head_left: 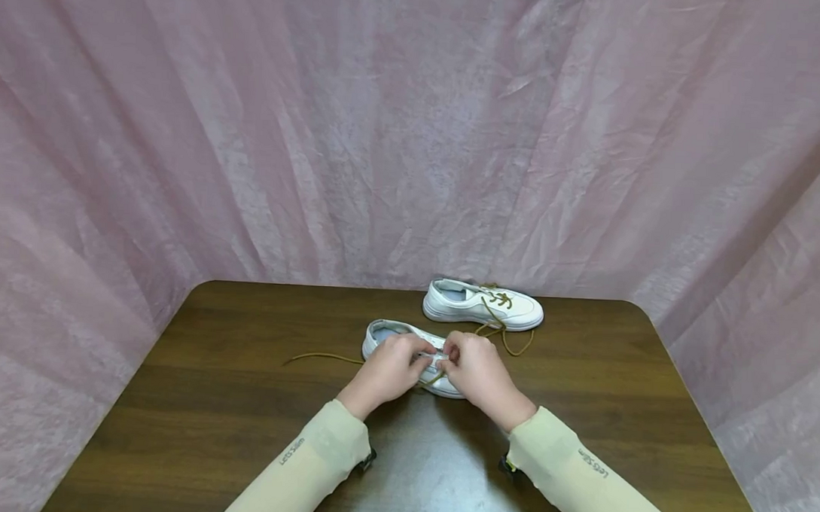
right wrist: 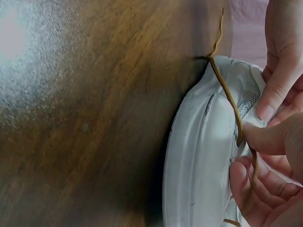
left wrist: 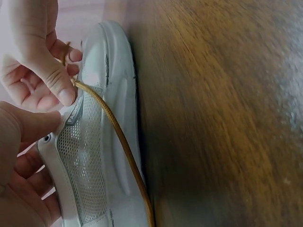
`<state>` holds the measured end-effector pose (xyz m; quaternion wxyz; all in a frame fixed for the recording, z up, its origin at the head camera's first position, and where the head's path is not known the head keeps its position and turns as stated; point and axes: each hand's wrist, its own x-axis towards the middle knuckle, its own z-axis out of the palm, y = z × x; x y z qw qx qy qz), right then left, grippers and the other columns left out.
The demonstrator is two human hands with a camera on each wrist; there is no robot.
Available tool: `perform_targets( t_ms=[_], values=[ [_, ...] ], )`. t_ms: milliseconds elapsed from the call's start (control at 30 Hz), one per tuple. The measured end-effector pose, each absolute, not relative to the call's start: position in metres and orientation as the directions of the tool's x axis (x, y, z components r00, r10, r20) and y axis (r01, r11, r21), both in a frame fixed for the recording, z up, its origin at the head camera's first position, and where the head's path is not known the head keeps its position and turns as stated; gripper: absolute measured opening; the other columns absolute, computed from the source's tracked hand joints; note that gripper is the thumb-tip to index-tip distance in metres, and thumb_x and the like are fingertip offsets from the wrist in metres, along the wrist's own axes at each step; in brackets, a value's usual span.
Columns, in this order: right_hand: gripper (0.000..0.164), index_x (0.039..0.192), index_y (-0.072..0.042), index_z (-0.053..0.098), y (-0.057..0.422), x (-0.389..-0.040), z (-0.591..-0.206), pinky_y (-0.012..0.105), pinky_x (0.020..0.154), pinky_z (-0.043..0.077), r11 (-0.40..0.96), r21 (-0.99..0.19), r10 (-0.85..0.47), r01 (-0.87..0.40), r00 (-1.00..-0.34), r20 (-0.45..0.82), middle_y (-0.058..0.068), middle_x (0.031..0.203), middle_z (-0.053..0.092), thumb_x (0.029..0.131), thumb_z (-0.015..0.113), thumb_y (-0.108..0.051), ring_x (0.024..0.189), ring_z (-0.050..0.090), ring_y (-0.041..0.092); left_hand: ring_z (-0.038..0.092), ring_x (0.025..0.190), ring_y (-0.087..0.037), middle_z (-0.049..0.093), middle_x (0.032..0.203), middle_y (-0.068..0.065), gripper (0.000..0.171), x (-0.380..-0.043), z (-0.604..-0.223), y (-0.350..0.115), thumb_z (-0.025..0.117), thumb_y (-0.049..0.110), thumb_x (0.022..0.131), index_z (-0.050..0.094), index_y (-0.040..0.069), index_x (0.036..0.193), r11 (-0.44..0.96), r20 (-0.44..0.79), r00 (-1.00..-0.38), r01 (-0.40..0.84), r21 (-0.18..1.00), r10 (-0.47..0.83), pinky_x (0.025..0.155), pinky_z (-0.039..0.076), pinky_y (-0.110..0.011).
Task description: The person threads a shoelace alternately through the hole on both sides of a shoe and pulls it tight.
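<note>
A white sneaker (head_left: 447, 389) with mesh sides lies on its sole near the table's middle, toe to the right. Both hands meet over its lacing area. My left hand (head_left: 391, 367) pinches the eyelet edge of the shoe, thumb on top and fingers behind it, next to a bare eyelet (left wrist: 47, 138). My right hand (head_left: 479, 368) holds the brown shoelace (right wrist: 231, 101) between thumb and curled fingers, right at the eyelets. One long lace end runs back past the heel onto the table. The fingertips partly hide the lacing.
A second white sneaker (head_left: 519, 317) stands behind to the right, its brown lace (head_left: 518, 350) threaded and trailing on the table. The brown wooden table (head_left: 228, 415) has rounded far corners. A pink curtain (head_left: 414, 135) hangs around its back and sides.
</note>
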<state>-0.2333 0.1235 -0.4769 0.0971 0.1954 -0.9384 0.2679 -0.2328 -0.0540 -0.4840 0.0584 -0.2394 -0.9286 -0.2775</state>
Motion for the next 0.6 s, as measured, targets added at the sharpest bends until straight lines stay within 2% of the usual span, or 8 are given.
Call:
perform_targets(
  t_ms=[100,200,300,467,600],
  values=[
    [0.027,0.086,-0.017,0.057,0.124,-0.236,-0.477,0.026,0.061,0.041,0.760,-0.462,-0.360,-0.457,-0.888,0.285,-0.001,0.075,0.056,0.071,0.080,-0.016,0.067,0.048,0.009,0.063,0.089,-0.005,0.070,0.096,0.009,0.014,-0.233,-0.485,-0.055,0.065,0.018,0.086,0.072,0.021,0.099,0.725,0.258,-0.870,0.492,0.481,0.419,0.076,0.050,-0.026],
    [0.026,0.092,-0.021,0.057,0.123,-0.238,-0.478,0.028,0.064,0.040,0.751,-0.440,-0.420,-0.492,-0.871,0.257,0.000,0.081,0.055,0.075,0.077,-0.018,0.073,0.048,0.012,0.063,0.086,-0.003,0.070,0.095,0.009,0.014,-0.234,-0.484,-0.056,0.066,0.019,0.086,0.072,0.021,0.099,0.727,0.262,-0.871,0.492,0.479,0.417,0.073,0.050,-0.025],
    [0.025,0.097,-0.026,0.058,0.124,-0.240,-0.479,0.030,0.068,0.040,0.749,-0.408,-0.464,-0.522,-0.853,0.238,-0.004,0.082,0.055,0.079,0.074,-0.021,0.077,0.050,0.012,0.063,0.083,-0.002,0.070,0.093,0.011,0.013,-0.235,-0.482,-0.059,0.066,0.022,0.087,0.071,0.023,0.098,0.725,0.255,-0.873,0.488,0.486,0.417,0.070,0.050,-0.023],
    [0.027,0.108,-0.032,0.061,0.125,-0.240,-0.478,0.033,0.073,0.038,0.734,-0.390,-0.526,-0.556,-0.829,0.191,-0.013,0.090,0.066,0.084,0.068,-0.022,0.079,0.052,0.011,0.062,0.081,0.000,0.069,0.089,0.013,0.010,-0.235,-0.478,-0.065,0.067,0.027,0.086,0.071,0.024,0.094,0.707,0.246,-0.869,0.492,0.508,0.428,0.071,0.050,-0.022],
    [0.021,0.104,-0.030,0.066,0.125,-0.240,-0.476,0.032,0.071,0.036,0.733,-0.402,-0.541,-0.549,-0.828,0.146,-0.011,0.091,0.070,0.087,0.064,-0.017,0.074,0.050,0.011,0.062,0.076,0.003,0.069,0.085,0.014,0.008,-0.235,-0.475,-0.070,0.068,0.030,0.085,0.071,0.025,0.090,0.690,0.232,-0.878,0.474,0.547,0.419,0.066,0.050,-0.020]
  ],
)
